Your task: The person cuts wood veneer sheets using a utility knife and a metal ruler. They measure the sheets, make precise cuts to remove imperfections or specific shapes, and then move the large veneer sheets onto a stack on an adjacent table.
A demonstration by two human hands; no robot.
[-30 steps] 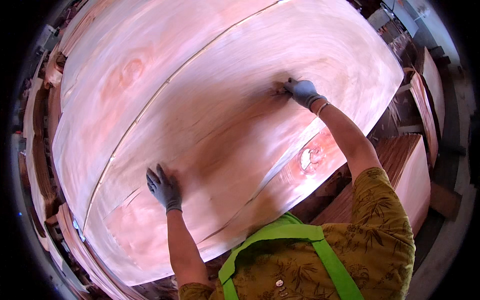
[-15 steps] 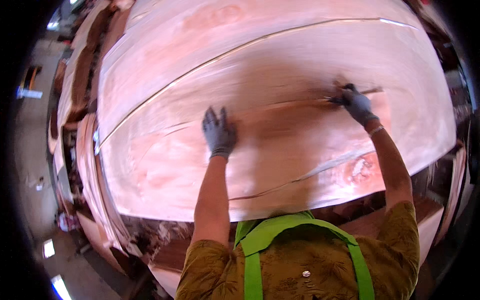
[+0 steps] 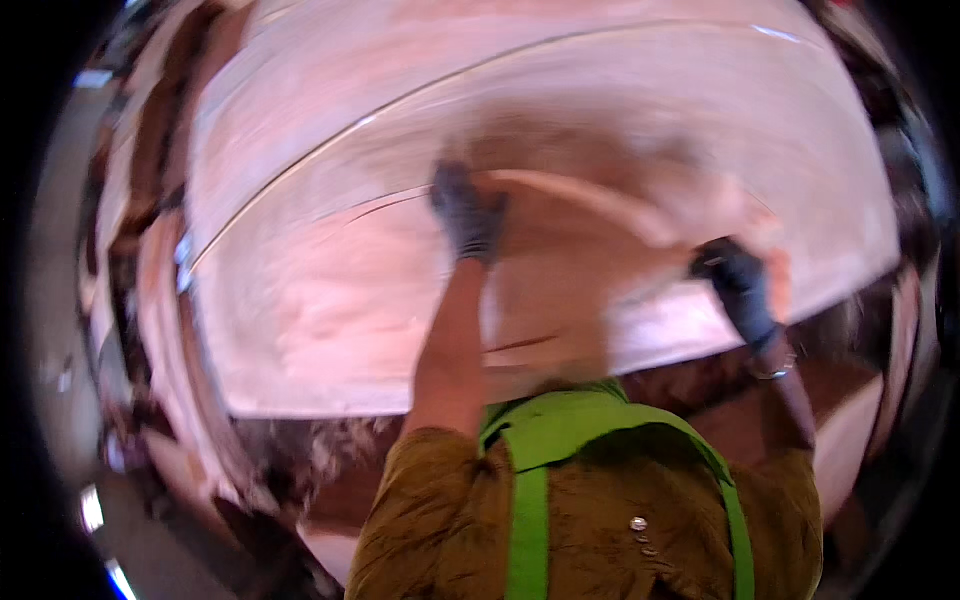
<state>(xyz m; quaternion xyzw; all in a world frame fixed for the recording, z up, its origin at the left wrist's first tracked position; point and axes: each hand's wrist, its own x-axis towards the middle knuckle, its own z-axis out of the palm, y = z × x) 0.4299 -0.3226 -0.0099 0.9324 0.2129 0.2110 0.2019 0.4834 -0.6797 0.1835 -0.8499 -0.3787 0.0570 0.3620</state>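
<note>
Thin pinkish wood veneer sheets (image 3: pixel 350 290) lie in a wide, slightly curved layer before me. My left hand (image 3: pixel 470 212), in a grey glove, rests with fingers outstretched at a split in the veneer. Nearer the front edge on the right, my gloved right hand (image 3: pixel 738 290) is closed on the edge of a loose veneer piece (image 3: pixel 600 205). That piece bends up off the layer between my hands and is smeared by motion. The fingertips of my right hand are partly lost in dark blur.
A long thin seam (image 3: pixel 370 117) curves across the far part of the layer. More veneer sheets (image 3: pixel 165 300) with ragged edges hang at the left. Brownish stacked material (image 3: pixel 690 405) lies below the front edge, next to my green apron (image 3: pixel 590 425).
My right hand has come back toward me from the far split, lifting and bending the veneer piece. My left hand has slid a little away from me and to the right.
</note>
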